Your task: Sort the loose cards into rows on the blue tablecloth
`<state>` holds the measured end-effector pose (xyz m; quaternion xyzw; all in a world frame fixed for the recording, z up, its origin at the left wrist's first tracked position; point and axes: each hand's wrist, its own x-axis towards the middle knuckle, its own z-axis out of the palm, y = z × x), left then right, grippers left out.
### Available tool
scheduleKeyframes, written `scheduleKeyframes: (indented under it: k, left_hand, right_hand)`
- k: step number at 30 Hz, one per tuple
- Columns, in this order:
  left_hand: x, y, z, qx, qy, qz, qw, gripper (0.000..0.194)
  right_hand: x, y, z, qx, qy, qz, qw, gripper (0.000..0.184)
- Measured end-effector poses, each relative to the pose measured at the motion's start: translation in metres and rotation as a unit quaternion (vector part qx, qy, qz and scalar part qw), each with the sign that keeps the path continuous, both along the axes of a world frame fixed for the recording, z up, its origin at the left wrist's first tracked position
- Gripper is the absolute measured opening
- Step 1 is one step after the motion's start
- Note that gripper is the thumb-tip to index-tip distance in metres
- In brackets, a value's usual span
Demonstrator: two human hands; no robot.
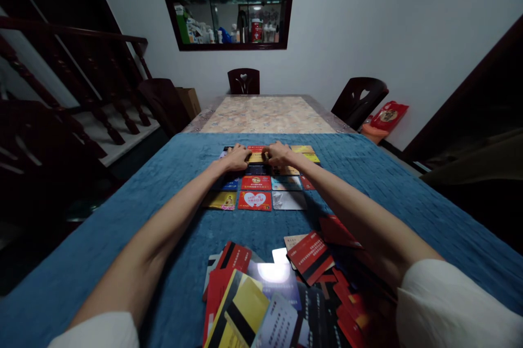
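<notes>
Both hands reach to the far rows of a grid of plastic cards laid on a blue cloth. My left hand [238,157] has its fingers curled at the left edge of a gold card [256,158]. At that card's right edge is my right hand [278,153], its fingers bent in likewise. A red card [255,148] shows just beyond, between the hands. Nearer rows hold a red card with a white heart [255,200], a silver card [289,200], a gold card with a figure [224,200] and others. My hands and forearms hide parts of several cards.
Close to me lies a loose heap of cards, with a yellow one [243,310] and a red one [310,257] on top. The blue cloth [171,261] covers the near table. Chairs [244,81] stand around the patterned far end [265,114].
</notes>
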<state>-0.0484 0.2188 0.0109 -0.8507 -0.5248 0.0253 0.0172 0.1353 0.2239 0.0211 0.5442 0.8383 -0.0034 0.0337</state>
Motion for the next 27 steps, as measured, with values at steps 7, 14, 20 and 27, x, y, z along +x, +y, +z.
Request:
scheduleKeyframes:
  k: [7, 14, 20, 27]
  left_hand:
    - [0.000, 0.002, 0.000, -0.001, -0.004, -0.002, 1.000, 0.038]
    - [-0.001, 0.000, 0.001, -0.002, -0.011, -0.013, 1.000, 0.035]
    - [-0.002, -0.002, 0.000, 0.001, -0.023, -0.023, 0.999, 0.028]
    - [-0.007, -0.009, 0.001, 0.013, -0.045, -0.032, 0.998, 0.035]
  right_hand:
    - [0.000, -0.001, 0.001, -0.001, 0.001, 0.000, 1.000, 0.036]
    - [0.000, -0.003, 0.002, -0.002, -0.006, 0.001, 1.000, 0.037]
    - [0.004, -0.005, 0.003, 0.001, -0.006, 0.013, 1.000, 0.038]
    - [0.014, -0.014, 0.007, 0.014, 0.009, 0.024, 1.000, 0.043]
